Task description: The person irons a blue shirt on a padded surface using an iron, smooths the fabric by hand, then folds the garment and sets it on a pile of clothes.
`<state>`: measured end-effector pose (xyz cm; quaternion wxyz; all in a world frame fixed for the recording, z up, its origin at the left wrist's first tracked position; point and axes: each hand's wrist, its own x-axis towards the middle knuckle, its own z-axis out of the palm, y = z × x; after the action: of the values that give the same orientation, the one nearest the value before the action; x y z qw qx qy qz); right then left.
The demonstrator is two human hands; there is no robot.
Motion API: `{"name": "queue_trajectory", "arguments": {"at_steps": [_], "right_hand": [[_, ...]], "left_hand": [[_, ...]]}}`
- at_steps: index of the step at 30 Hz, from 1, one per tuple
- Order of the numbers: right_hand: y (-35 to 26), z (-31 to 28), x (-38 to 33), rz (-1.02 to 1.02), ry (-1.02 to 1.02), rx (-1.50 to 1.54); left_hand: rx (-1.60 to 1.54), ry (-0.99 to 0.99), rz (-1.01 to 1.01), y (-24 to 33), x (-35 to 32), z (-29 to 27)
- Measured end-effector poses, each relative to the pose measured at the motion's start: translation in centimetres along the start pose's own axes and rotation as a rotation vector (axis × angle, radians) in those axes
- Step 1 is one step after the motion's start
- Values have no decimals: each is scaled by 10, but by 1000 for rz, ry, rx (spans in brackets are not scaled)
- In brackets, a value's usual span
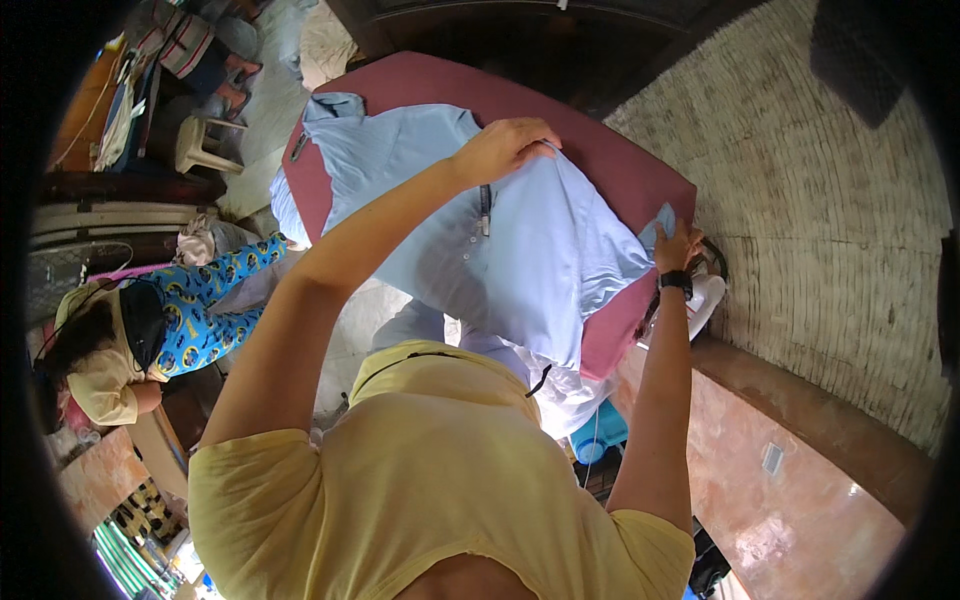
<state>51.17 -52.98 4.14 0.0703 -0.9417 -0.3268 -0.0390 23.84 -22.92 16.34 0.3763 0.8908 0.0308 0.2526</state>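
Note:
A light blue shirt (520, 240) lies spread over a maroon padded ironing board (610, 165). My left hand (505, 145) rests on the shirt near its upper middle, fingers curled and pinching a fold of the cloth. My right hand (675, 245), with a black wristband, grips the shirt's edge at the board's right side. A row of small buttons runs down the shirt's middle. My yellow top fills the lower picture.
Another person (150, 330) in blue patterned clothes sits low at the left. A white plastic stool (200, 140) stands at upper left. A brick-patterned wall (820, 200) curves on the right above a reddish stone ledge (780, 440). A blue object (600, 430) lies under the board.

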Motion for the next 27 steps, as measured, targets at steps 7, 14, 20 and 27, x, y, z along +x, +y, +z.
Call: {"name": "queue_trajectory", "arguments": {"at_steps": [7,14,20,27], "right_hand": [[-61,-51,-11,-92,332,45],[-153,-12,-46,-189,-184,194],[-101,-8,-85,-161,93,287],[-117,-112,-164,-164,593,315]], "left_hand": [[754,242,-424,-148,-92,-68],[701,-8,-445,-178,-142,-121],[459,236,-237,-96,-178,-168],[505,412,-200,54,-315,-247]]}}
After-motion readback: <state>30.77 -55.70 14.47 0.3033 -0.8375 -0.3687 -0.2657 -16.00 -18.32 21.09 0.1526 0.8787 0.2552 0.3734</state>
